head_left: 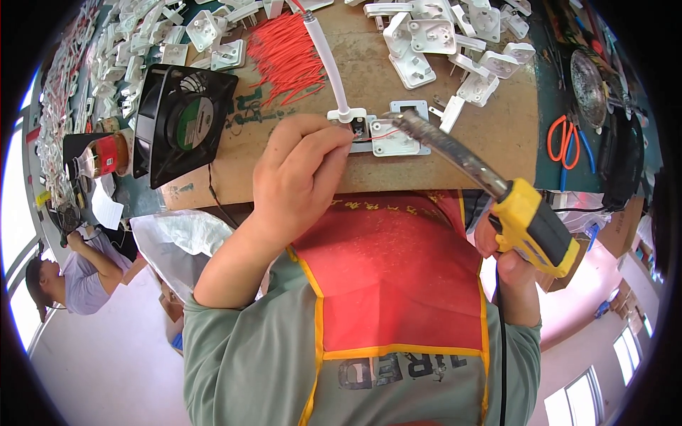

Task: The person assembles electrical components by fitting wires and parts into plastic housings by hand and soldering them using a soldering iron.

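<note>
My left hand (297, 170) is closed in a pinch beside a small white plug housing (394, 145) near the bench's front edge. A thin red wire (378, 135) runs from its fingertips over the housing. My right hand (517, 268) is wrapped round the yellow and black handle of a soldering iron (527, 216), partly hidden behind it. The iron's long, darkened shaft points up and left, its tip over the housing and a grey metal plate (419, 108). Above my left fingertips, a white tube (327, 64) slants down to a white fitting.
A black fan (186, 121) stands left of my left hand. Loose red wires (284, 57) and white plug parts (433, 37) cover the far bench. Orange-handled pliers (563, 138) lie right, a jar (108, 156) left. Another person (92, 277) is at far left.
</note>
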The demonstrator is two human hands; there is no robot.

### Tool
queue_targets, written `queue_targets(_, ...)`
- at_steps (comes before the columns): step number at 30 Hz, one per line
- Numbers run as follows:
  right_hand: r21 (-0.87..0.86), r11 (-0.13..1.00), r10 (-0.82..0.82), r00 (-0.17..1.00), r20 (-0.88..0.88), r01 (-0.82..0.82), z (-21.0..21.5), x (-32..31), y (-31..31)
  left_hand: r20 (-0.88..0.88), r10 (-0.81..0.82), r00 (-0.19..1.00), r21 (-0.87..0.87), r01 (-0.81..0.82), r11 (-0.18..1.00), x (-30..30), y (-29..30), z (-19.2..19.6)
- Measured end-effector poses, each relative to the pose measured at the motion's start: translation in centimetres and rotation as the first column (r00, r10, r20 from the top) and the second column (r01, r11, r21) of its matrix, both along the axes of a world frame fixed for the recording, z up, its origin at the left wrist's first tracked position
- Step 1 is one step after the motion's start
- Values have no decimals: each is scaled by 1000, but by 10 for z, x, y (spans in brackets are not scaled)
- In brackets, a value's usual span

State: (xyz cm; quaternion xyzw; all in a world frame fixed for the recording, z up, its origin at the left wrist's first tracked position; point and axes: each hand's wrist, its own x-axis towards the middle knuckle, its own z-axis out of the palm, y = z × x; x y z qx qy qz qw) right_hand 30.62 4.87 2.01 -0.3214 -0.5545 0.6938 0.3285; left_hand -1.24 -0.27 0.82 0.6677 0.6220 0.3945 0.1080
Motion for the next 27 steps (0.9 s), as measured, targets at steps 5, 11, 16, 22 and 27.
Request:
queue_targets(5, 61, 991, 115, 990, 83, -120, -21, 18, -8, -59, 65, 996, -45, -67, 997, 5, -1, 4)
queue_targets(11, -175, 971, 140, 982, -124, -161, -22, 12, -5, -79, 42, 996, -70, -47, 996, 5, 2, 4)
queue_targets(16, -158, 980, 117, 993, -21, -119, -21, 11, -6, -69, 32, 997, -116, -40, 992, 4, 1, 8)
queue_targets(22, -195, 975, 101, 994, -36, -107, -25, 14, -7, -62, 14, 998, -134, -22, 991, 2, 2, 10)
queue_targets(27, -164, 980, 121, 992, 26, -115, -24, 17, -5, -65, 4, 998, -127, -12, 992, 1, 2, 9)
